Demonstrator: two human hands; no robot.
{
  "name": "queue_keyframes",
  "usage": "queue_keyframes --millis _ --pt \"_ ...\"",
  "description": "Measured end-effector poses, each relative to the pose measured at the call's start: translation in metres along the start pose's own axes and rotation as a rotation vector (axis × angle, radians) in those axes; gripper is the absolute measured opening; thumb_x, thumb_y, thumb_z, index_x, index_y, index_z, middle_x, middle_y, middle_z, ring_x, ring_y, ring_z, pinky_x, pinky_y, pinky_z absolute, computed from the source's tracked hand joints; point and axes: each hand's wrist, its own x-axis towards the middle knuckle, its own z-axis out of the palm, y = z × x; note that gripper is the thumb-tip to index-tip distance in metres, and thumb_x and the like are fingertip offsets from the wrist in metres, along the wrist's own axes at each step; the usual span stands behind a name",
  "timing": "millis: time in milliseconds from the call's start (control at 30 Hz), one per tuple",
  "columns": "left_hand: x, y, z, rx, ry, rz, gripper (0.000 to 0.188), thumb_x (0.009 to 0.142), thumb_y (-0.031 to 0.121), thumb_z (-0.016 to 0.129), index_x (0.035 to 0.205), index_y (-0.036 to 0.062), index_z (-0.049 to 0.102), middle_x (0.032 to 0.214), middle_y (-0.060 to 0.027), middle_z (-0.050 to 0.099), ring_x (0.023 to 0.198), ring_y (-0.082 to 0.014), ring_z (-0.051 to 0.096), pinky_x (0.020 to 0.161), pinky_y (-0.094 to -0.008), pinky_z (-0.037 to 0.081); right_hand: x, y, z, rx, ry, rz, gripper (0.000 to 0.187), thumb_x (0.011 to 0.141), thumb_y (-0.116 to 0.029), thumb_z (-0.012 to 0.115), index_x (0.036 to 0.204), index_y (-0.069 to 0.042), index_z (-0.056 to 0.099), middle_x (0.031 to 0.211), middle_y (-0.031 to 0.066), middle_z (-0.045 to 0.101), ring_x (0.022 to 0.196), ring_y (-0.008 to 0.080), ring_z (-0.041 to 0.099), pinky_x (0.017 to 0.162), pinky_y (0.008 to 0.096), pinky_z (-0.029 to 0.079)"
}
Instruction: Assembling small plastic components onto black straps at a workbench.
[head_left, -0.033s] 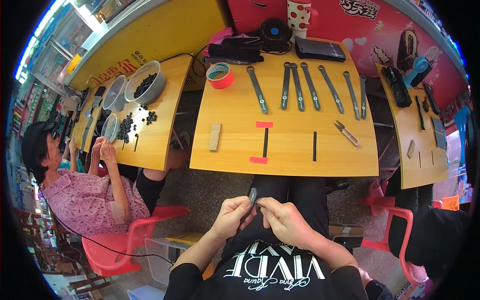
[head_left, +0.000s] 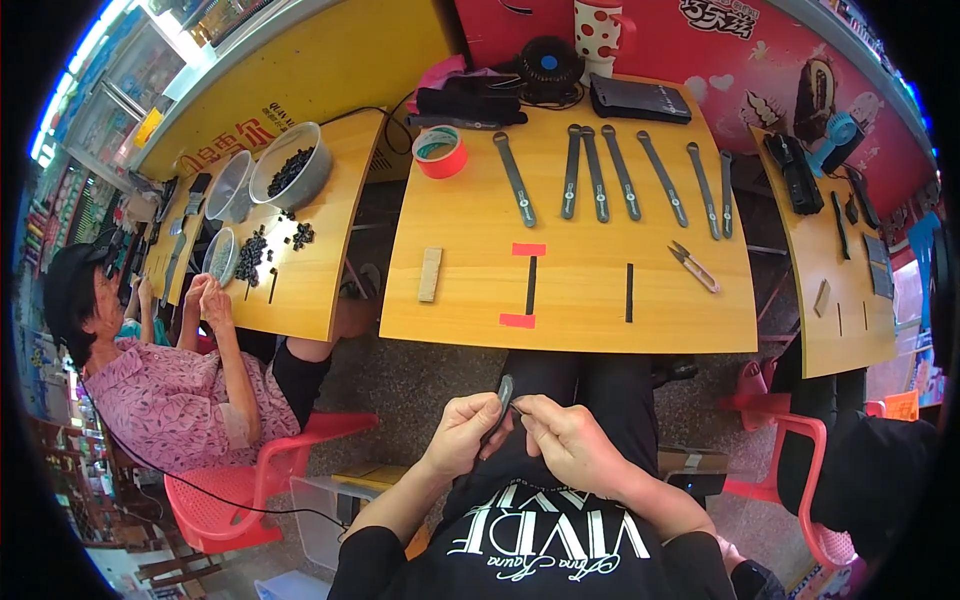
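Note:
Above my lap, off the table's near edge, my left hand (head_left: 468, 432) is closed around a dark grey strap (head_left: 506, 390), whose rounded end sticks up past the thumb. My right hand (head_left: 568, 440) is closed in a pinch right beside it, its fingertips at the strap's side. A small dark bit shows at those fingertips, too little to name. Several similar grey straps (head_left: 592, 175) lie spread over the far half of the table (head_left: 460, 320). Thread snips (head_left: 693, 268) rest towards the right edge.
Black strips (head_left: 630, 292) mark the near tabletop, one with red tape (head_left: 517, 321) at its ends. A tan block (head_left: 430, 275), red tape roll (head_left: 440, 152), black fan (head_left: 550, 65) and dark pouch (head_left: 640, 98) lie around. At left, a person (head_left: 180, 400) sits by tubs (head_left: 290, 165) of black pieces.

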Motion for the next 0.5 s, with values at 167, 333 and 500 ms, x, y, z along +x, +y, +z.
queue_keyframes --millis 167,333,500 --pt "0.0002 0.0002 0.0036 -0.078 0.029 -0.044 0.037 0.101 0.032 0.046 0.082 0.0026 0.058 0.060 -0.0011 0.048 0.045 -0.0072 0.038 0.043 -0.0213 0.030 -0.0001 0.0004 0.0013 0.042 0.012 -0.005 0.020 0.094 -0.001 0.048 0.112 0.001 0.057 0.060 0.0065 0.056 0.054 0.0143 0.055 0.051 0.0278 0.044" --pt "-0.0006 -0.0006 0.0027 -0.068 0.014 -0.025 0.035 0.101 0.030 0.046 0.084 0.0025 0.058 0.061 -0.0006 0.049 0.047 -0.0066 0.039 0.042 -0.0200 0.030 0.0000 0.0009 0.0007 0.054 -0.003 0.014 0.020 0.095 -0.001 0.048 0.112 0.000 0.057 0.061 0.0065 0.055 0.054 0.0142 0.055 0.052 0.0277 0.044" --pt "-0.0006 -0.0008 0.0024 -0.070 0.010 -0.015 0.034 0.101 0.030 0.046 0.084 0.0029 0.059 0.062 -0.0002 0.048 0.047 -0.0063 0.039 0.042 -0.0196 0.030 0.0001 0.0034 0.0014 0.047 -0.001 0.011 0.020 0.095 -0.002 0.048 0.113 0.001 0.057 0.061 0.0068 0.055 0.054 0.0143 0.055 0.052 0.0279 0.044"
